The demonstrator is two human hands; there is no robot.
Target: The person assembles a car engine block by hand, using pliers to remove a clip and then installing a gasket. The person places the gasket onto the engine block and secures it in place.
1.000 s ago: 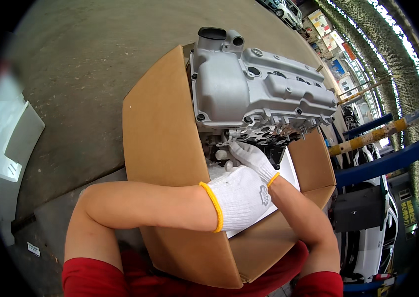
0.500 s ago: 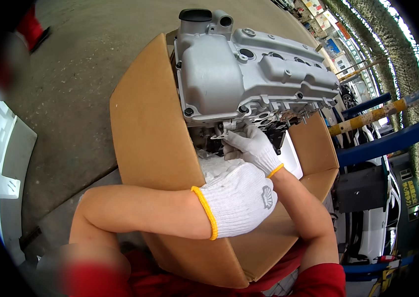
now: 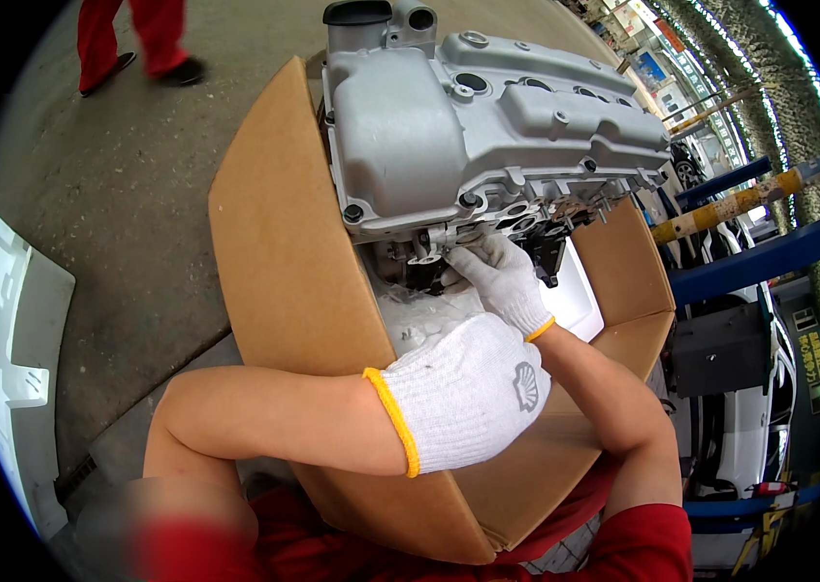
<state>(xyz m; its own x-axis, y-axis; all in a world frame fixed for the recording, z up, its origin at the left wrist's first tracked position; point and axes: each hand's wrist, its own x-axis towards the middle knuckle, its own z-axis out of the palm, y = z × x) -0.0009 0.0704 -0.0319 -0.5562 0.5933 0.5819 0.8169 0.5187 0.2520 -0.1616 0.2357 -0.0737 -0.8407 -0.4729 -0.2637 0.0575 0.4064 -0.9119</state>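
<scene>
A grey engine (image 3: 400,136) with a ribbed valve cover stands in an opened cardboard box (image 3: 274,213). My right hand (image 3: 502,276), in a white knit glove with a yellow cuff, is at the engine's near side, below the cover's edge. Its fingers are bent together beside a small metal bracket (image 3: 424,258); whatever lies between them is hidden. My left hand (image 3: 473,393), gloved the same way, reaches across the box's near left side with its back toward me. Its fingers are out of sight beneath the palm, close to clear plastic wrapping (image 3: 419,315).
A white foam piece (image 3: 579,301) is inside the box on the right. Blue and yellow metal bars (image 3: 739,213) cross the right side, with vehicles behind. At far left stands a pale panel-like object (image 3: 17,359). A person's red trouser legs (image 3: 153,29) show at the upper left.
The view has shifted slightly, and the engine sits a little farther left in it. Another person's legs have come into fuller view. Both my hands stay at nearly the same places by the engine.
</scene>
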